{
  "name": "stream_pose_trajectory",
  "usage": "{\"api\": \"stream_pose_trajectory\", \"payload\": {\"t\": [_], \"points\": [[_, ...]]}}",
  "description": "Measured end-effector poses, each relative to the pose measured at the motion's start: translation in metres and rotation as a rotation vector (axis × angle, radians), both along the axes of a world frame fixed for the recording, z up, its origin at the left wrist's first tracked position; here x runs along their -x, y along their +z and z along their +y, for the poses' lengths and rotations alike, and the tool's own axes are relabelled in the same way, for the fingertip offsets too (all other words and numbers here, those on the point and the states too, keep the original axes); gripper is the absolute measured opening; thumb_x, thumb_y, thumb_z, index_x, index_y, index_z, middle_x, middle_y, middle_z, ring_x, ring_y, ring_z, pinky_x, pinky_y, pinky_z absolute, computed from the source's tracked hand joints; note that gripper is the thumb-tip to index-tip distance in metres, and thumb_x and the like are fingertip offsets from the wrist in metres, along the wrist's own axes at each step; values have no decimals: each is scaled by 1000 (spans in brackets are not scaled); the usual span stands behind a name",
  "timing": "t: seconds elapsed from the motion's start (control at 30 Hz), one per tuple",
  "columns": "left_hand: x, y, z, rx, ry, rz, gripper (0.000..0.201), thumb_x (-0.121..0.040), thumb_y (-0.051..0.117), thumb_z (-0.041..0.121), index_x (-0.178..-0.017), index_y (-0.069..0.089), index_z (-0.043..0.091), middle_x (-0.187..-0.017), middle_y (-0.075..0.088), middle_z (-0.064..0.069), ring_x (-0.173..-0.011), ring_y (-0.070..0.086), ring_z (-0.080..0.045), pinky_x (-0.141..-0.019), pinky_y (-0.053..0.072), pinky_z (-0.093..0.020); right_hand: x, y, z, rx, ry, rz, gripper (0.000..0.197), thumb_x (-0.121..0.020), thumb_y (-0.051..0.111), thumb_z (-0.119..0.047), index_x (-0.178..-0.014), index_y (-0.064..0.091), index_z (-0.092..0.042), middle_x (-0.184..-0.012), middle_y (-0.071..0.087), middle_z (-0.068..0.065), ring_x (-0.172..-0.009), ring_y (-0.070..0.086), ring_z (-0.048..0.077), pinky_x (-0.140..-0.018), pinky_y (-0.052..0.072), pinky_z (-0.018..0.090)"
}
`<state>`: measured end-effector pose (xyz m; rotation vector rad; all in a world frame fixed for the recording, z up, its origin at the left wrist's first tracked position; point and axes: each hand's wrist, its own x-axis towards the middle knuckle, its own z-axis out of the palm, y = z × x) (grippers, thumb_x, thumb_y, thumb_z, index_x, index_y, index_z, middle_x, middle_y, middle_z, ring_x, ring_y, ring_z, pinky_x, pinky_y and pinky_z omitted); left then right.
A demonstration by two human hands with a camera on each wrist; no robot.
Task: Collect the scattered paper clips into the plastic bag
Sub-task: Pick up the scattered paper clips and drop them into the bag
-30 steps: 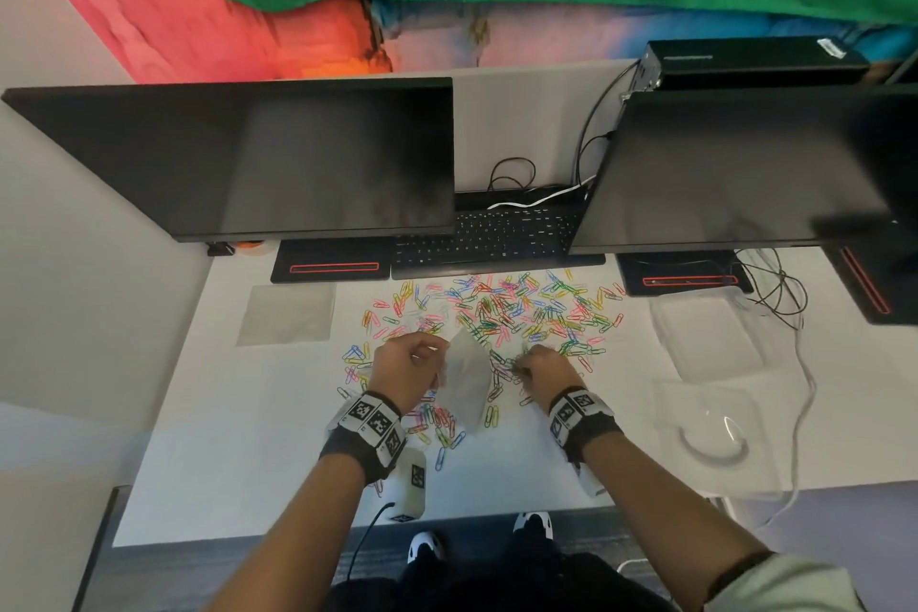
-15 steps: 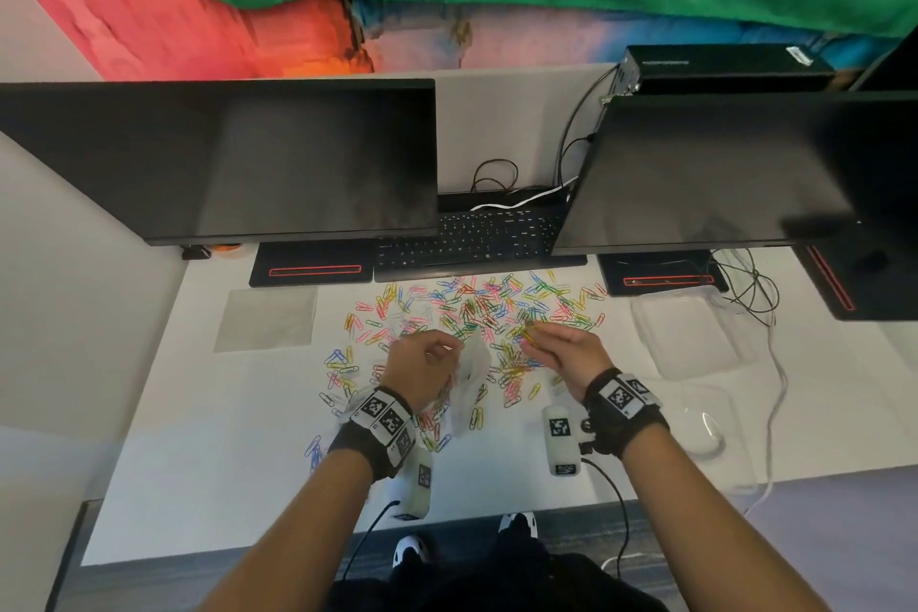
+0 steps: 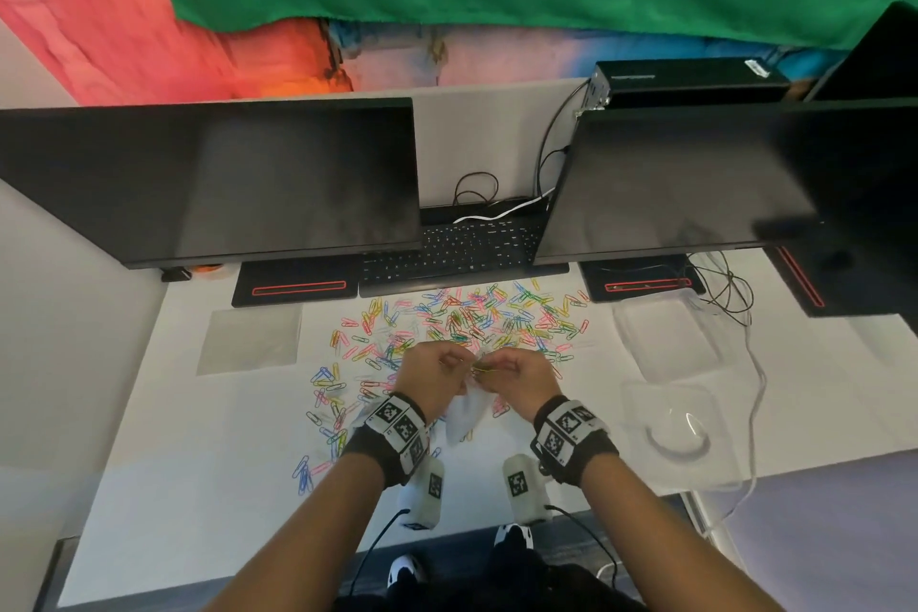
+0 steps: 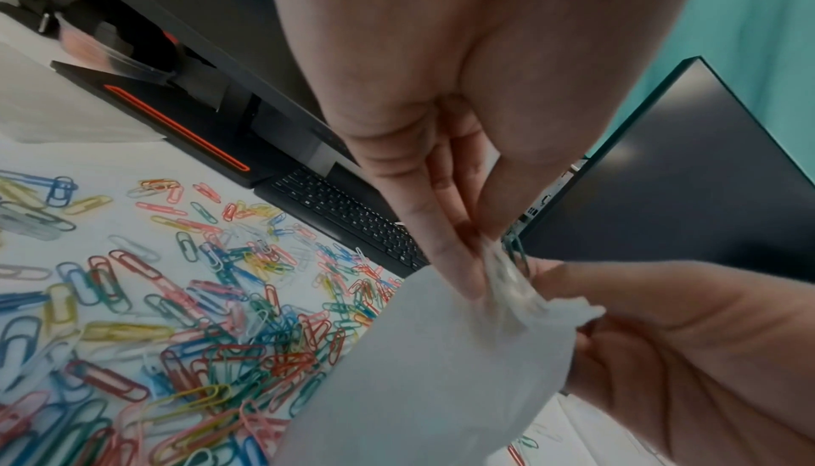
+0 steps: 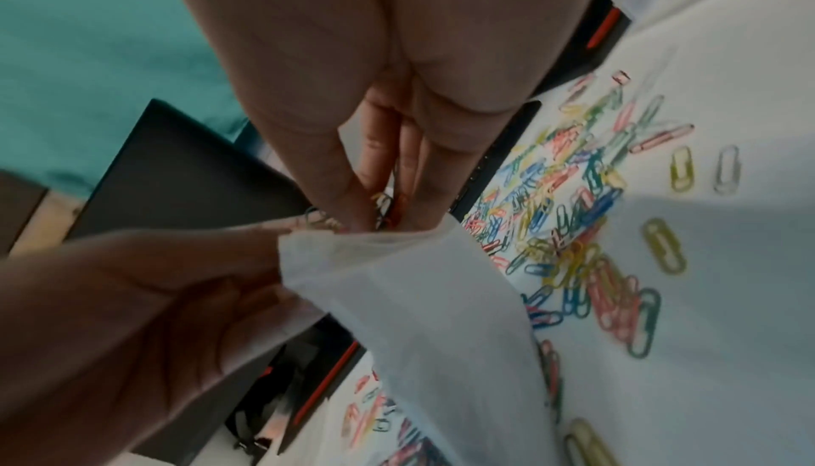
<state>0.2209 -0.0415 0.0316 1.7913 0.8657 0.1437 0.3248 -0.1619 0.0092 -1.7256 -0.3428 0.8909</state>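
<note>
Many coloured paper clips [image 3: 477,318] lie scattered on the white desk [image 3: 198,437]. My left hand [image 3: 437,375] pinches the rim of a small translucent plastic bag [image 3: 464,417], which hangs above the desk. My right hand [image 3: 516,375] meets it at the bag's mouth and pinches a small bunch of clips [image 3: 484,367]. In the left wrist view the left fingers [image 4: 445,257] grip the crumpled bag rim [image 4: 507,282]. Seen from the right wrist, the right fingertips [image 5: 352,208] hold clips [image 5: 383,208] just over the bag opening [image 5: 375,243].
Two dark monitors [image 3: 238,179] [image 3: 695,184] overhang the back of the desk, with a keyboard [image 3: 447,249] between them. A flat clear bag [image 3: 251,343] lies at left. Clear plastic trays [image 3: 665,338] [image 3: 675,432] and cables [image 3: 725,293] sit at right.
My right hand rose from the pile with clips and moved left to the bag's mouth. My left hand lifted the bag slightly and held it there.
</note>
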Motion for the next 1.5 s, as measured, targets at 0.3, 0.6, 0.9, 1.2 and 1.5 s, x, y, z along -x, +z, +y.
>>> {"api": "stream_pose_trajectory", "payload": {"t": [0.3, 0.6, 0.9, 1.2, 1.5], "points": [[-4, -1, -4, 4, -25, -20, 13, -90, 65, 2, -88, 76, 10, -69, 71, -3, -61, 68, -19, -67, 64, -38, 1, 2, 7, 216, 216, -541, 9, -78, 74, -13, -85, 79, -11, -69, 71, 6, -59, 61, 16, -58, 55, 29], [-2, -2, -4, -8, -46, -6, 12, -89, 67, 2, -96, 76, 4, -80, 75, -12, -68, 72, -23, -67, 64, -36, 0, 6, 10, 284, 308, -659, 11, -82, 69, -15, -84, 79, -11, -75, 75, 6, -49, 44, -5, -59, 27, -6], [-1, -2, -4, -1, -25, 1, 11, -90, 67, 3, -95, 77, 5, -81, 74, -11, -67, 71, -20, -62, 62, -28, 2, 4, 7, 278, 501, -667, 28, -87, 52, -3, -74, 76, -11, -54, 51, -12, -49, 39, -4, -55, 30, 12], [12, 3, 1, -48, 17, 23, 20, -91, 60, -1, -95, 76, 9, -75, 70, -2, -57, 64, -9, -54, 54, -15, -44, 2, -25, 130, 54, -252, 24, -86, 65, -2, -95, 73, -23, -96, 73, 4, -83, 71, 23, -69, 61, 33], [30, 6, 29, -109, 99, 45, 24, -88, 64, 7, -82, 74, 28, -75, 73, 1, -75, 72, -24, -78, 62, -42, -37, -97, -40, 687, 417, -605, 104, -61, 81, -48, -147, 26, -24, -139, 30, 11, -125, 41, 29, -104, 41, 35]]}}
